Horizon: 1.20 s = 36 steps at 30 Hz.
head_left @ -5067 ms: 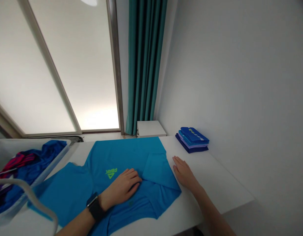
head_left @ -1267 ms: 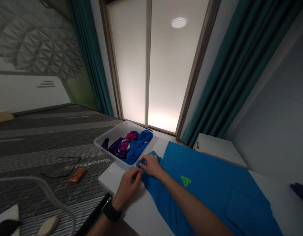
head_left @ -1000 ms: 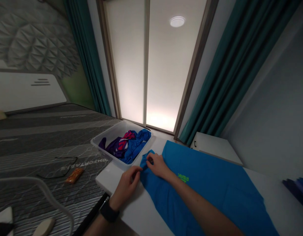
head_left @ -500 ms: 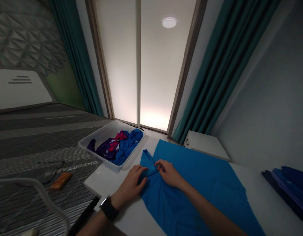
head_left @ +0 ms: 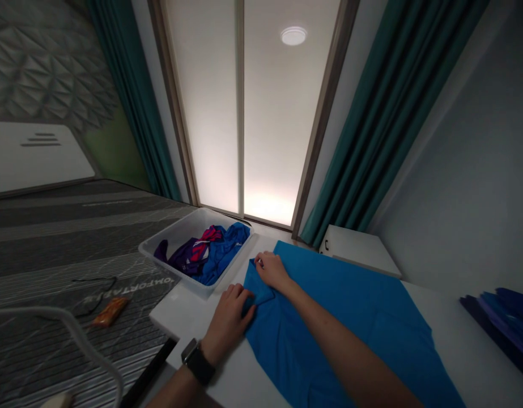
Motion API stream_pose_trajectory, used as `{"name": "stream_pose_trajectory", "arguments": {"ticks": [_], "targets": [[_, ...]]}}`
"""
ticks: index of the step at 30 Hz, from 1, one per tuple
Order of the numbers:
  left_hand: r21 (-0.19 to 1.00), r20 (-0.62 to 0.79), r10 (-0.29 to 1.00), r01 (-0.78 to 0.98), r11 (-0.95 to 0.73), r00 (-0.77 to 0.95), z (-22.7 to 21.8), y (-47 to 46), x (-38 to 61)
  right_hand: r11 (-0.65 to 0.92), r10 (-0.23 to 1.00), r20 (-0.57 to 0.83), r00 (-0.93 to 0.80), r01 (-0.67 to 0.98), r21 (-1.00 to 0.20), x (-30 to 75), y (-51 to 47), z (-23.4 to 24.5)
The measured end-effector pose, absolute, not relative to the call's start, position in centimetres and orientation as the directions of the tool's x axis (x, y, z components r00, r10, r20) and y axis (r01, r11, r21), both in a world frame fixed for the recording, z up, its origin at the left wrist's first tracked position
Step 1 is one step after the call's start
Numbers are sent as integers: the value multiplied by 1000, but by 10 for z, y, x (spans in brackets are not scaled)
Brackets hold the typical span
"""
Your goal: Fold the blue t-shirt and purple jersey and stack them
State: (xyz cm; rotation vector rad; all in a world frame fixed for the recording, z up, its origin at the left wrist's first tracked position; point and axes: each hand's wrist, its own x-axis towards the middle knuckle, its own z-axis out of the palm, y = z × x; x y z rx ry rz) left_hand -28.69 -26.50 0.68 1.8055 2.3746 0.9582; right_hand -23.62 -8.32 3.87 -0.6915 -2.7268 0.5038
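Observation:
A bright blue shirt (head_left: 350, 317) lies spread on the white table (head_left: 188, 317). Its left sleeve is folded inward over the body. My left hand (head_left: 231, 314), with a dark watch on the wrist, rests on the folded sleeve's lower edge, fingers curled on the cloth. My right hand (head_left: 272, 269) reaches across and presses the sleeve's upper corner with fingers bent onto the fabric.
A clear plastic bin (head_left: 159, 246) holding purple, pink and blue clothes sits at the table's left end. A stack of folded dark blue garments (head_left: 503, 323) lies at the far right. A white box (head_left: 358, 255) stands behind the table. A mattress (head_left: 52, 238) is on the left.
The left sleeve has been folded over the shirt, covering the green logo. My right hand moved up to the sleeve's top corner; my left hand stays at its lower edge.

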Motion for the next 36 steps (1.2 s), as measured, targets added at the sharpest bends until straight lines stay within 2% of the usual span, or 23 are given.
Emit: {"name": "stream_pose_trajectory", "arguments": {"ticks": [5,9,15,23,27,32,36], "targets": [[451,334,882,878,161,-333,10,-265,-285,812,550,171,-818,476,-338,-256,-88,34],[488,381,855,862,136,-351,14,-268,-283,786,585,156,-796,509,-349,-265,-91,33],[598,417,841,801,32,-345,22,-270,-280,685,654,111,-749,523,-507,-252,-78,42],[644,449,849,760,-91,-279,34,-246,-256,569,684,134,-718,409,-713,-199,-47,44],[653,454,868,738,-170,-201,46,-226,-259,505,710,114,-695,389,-770,-179,-39,38],[789,422,817,603,-117,-393,50,-181,-297,362,753,-25,-658,445,-819,-157,-33,35],[772,387,866,625,-117,-317,35,-145,-317,310,741,-91,-665,459,-833,-146,-39,35]]}}
